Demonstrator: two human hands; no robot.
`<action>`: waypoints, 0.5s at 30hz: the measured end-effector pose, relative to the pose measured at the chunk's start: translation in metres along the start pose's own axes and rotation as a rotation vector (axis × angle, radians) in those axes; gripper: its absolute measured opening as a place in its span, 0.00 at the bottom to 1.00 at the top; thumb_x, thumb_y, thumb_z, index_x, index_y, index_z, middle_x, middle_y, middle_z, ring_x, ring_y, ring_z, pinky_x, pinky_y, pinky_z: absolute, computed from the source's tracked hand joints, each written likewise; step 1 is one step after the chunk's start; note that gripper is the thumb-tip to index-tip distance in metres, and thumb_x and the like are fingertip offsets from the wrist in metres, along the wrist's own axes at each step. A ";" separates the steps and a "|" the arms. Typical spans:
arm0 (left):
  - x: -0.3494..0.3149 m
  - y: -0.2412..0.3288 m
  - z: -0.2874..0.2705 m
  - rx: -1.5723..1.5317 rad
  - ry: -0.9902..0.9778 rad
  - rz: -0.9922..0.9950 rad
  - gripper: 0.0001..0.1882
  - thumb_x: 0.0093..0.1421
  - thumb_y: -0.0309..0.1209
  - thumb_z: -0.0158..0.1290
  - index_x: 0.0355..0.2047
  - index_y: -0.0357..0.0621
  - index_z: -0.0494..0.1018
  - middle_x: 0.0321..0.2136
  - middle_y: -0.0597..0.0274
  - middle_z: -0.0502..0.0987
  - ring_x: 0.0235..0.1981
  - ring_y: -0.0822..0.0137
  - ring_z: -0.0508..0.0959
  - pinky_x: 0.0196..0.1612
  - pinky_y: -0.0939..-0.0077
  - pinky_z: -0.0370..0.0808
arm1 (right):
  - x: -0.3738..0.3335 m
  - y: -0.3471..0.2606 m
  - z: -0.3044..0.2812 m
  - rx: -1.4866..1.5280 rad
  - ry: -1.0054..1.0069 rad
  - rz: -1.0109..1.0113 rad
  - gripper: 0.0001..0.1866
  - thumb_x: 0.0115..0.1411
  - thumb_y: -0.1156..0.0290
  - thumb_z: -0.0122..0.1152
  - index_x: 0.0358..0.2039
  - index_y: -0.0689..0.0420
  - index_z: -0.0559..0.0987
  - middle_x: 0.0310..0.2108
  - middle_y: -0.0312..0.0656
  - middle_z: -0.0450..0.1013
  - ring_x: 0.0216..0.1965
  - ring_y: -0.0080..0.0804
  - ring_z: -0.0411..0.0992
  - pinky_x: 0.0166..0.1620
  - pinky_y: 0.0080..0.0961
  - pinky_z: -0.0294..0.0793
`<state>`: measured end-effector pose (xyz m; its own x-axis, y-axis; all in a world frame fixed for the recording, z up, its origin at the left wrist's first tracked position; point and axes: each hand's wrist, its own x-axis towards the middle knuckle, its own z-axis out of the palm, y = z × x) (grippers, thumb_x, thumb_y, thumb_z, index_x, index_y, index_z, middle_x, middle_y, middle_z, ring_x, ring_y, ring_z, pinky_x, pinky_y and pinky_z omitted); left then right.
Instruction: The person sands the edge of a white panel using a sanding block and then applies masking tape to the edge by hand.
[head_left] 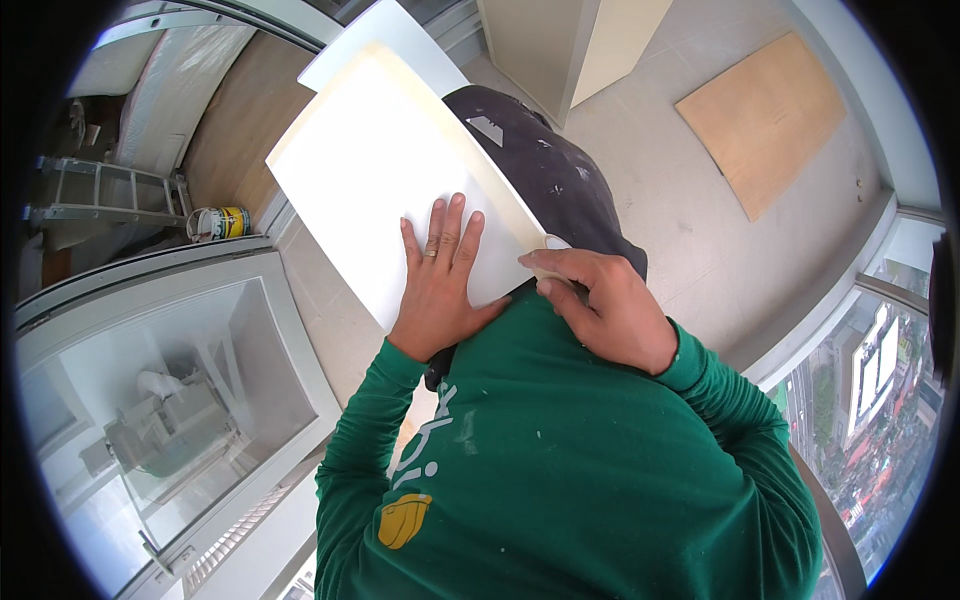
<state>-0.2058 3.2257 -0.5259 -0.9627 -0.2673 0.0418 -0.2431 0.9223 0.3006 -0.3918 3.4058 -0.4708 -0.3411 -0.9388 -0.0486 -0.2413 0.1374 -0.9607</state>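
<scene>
White Board Under Both Hands

White board (390, 165) lies tilted across our lap, its long edge running from upper left toward lower right, with the near corner resting against our dark trousers (555, 170). Our left hand (440, 275) is pressed flat on the lower part of the board, fingers spread and pointing away from us. Our right hand (605, 305) is at the board's lower right corner, fingers curled, thumb and forefinger closing on the edge there; we cannot tell how firmly they pinch it. Green sleeves (560, 470) cover both arms.

A second white panel (385, 30) shows just behind the board, its corner sticking out at the top. A paint can (220, 222) sits well off to the left, near a metal ladder (105, 195) lying on its side. A brown plywood sheet (770, 115) lies on the pale floor (660, 190) to the upper right, well apart from us. A glass window (160, 400) fills the lower left.
</scene>
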 end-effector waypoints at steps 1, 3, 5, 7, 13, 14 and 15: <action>0.000 -0.001 0.004 -0.001 0.024 -0.004 0.67 0.47 0.46 0.75 0.77 0.41 0.45 0.77 0.38 0.45 0.78 0.37 0.46 0.72 0.22 0.34 | 0.000 0.000 -0.002 0.006 -0.014 -0.003 0.16 0.66 0.80 0.59 0.54 0.62 0.83 0.46 0.56 0.82 0.38 0.48 0.82 0.44 0.34 0.82; 0.000 -0.003 0.008 -0.011 0.089 -0.004 0.66 0.47 0.46 0.75 0.77 0.40 0.46 0.77 0.36 0.46 0.78 0.37 0.47 0.72 0.22 0.35 | 0.001 0.001 -0.003 0.004 -0.022 -0.007 0.17 0.66 0.80 0.60 0.54 0.62 0.82 0.47 0.56 0.82 0.38 0.48 0.82 0.44 0.34 0.82; 0.002 -0.002 0.013 -0.026 0.152 -0.002 0.65 0.47 0.47 0.75 0.76 0.39 0.46 0.76 0.34 0.47 0.78 0.37 0.49 0.72 0.22 0.36 | 0.001 0.003 -0.003 -0.008 0.012 -0.039 0.17 0.64 0.81 0.60 0.53 0.62 0.82 0.46 0.57 0.81 0.39 0.51 0.81 0.45 0.36 0.82; 0.012 -0.002 0.017 -0.030 0.224 -0.008 0.65 0.47 0.47 0.74 0.76 0.37 0.46 0.75 0.32 0.48 0.77 0.37 0.50 0.72 0.22 0.37 | 0.007 0.004 -0.002 -0.029 0.079 -0.119 0.16 0.62 0.82 0.60 0.51 0.63 0.82 0.46 0.58 0.81 0.41 0.57 0.81 0.48 0.39 0.82; 0.044 0.012 0.015 -0.044 0.270 -0.179 0.64 0.47 0.47 0.73 0.75 0.32 0.47 0.75 0.31 0.50 0.76 0.37 0.52 0.72 0.24 0.40 | 0.030 -0.001 -0.020 -0.031 0.121 -0.110 0.17 0.61 0.84 0.61 0.51 0.62 0.83 0.47 0.56 0.81 0.40 0.54 0.82 0.42 0.39 0.83; 0.046 0.011 0.014 -0.048 0.257 -0.182 0.64 0.47 0.48 0.73 0.75 0.32 0.48 0.75 0.31 0.50 0.77 0.37 0.52 0.72 0.24 0.39 | 0.033 0.002 -0.020 -0.018 0.127 -0.108 0.17 0.62 0.83 0.61 0.51 0.62 0.83 0.47 0.56 0.81 0.40 0.53 0.82 0.41 0.38 0.83; 0.047 0.011 0.013 -0.052 0.245 -0.185 0.64 0.47 0.48 0.74 0.75 0.32 0.48 0.75 0.31 0.50 0.77 0.37 0.52 0.73 0.25 0.39 | 0.034 0.006 -0.020 -0.005 0.132 -0.106 0.17 0.62 0.83 0.61 0.52 0.62 0.83 0.47 0.55 0.81 0.40 0.53 0.82 0.40 0.38 0.83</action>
<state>-0.2552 3.2268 -0.5326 -0.8437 -0.4944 0.2089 -0.3989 0.8380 0.3722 -0.4231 3.3805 -0.4725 -0.4298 -0.8985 0.0893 -0.2869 0.0421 -0.9570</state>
